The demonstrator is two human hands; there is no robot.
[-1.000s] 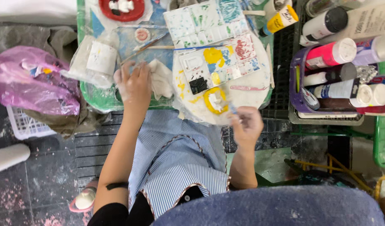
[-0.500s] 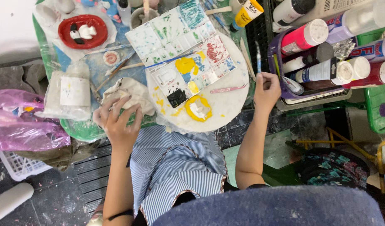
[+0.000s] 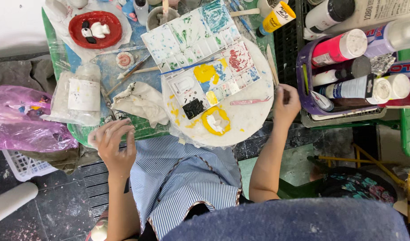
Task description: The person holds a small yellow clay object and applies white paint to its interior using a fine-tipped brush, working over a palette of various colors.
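Note:
My left hand hovers with fingers spread over the green table's front edge, just below a crumpled white cloth, and holds nothing. My right hand is at the right rim of a round white board, fingers pinched on a thin pale-handled brush that points away from me. On the board lie an open paint palette, a yellow ring and a pink tool.
A purple basket full of paint bottles stands right of my right hand. A red dish with small white figures sits far left; a yellow-labelled bottle at the back. A pink plastic bag and white crate lie left.
My left hand came off the white cloth and drew back to the table's front edge. My right hand rose from near my lap to the board's right rim beside the basket.

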